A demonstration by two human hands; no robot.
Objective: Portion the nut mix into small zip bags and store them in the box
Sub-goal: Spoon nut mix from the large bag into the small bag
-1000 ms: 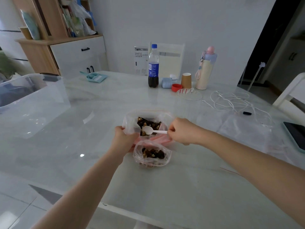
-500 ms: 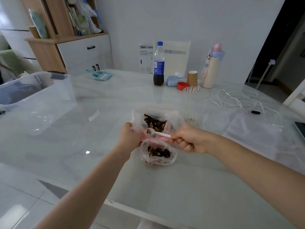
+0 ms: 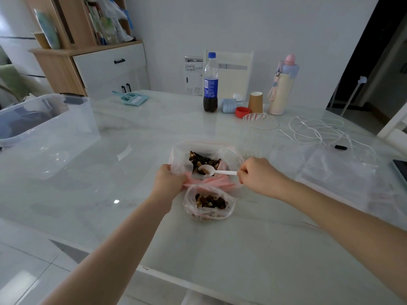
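A large clear zip bag (image 3: 179, 158) with a pink seal lies open at the table's middle and holds dark nut mix (image 3: 203, 160). My left hand (image 3: 168, 180) grips the bag's near left rim. My right hand (image 3: 256, 177) pinches the handle of a white plastic spoon (image 3: 211, 170), whose bowl carries some nut mix over the large bag's mouth. Just in front stands a small zip bag (image 3: 209, 202), open and partly filled with nut mix. A clear plastic storage box (image 3: 47, 128) sits at the table's left.
At the back of the table stand a cola bottle (image 3: 210, 83), a paper cup (image 3: 255, 102), a red lid (image 3: 242, 111), a pastel flask (image 3: 282, 84) and a clear lid (image 3: 261, 121). White cables (image 3: 317, 130) and flat empty zip bags (image 3: 337, 172) lie on the right. A teal dustpan (image 3: 132, 99) rests far left.
The spoon dipped toward the small bag half a second ago and is now back over the large bag with nut mix in its bowl. My left hand still holds the rim.
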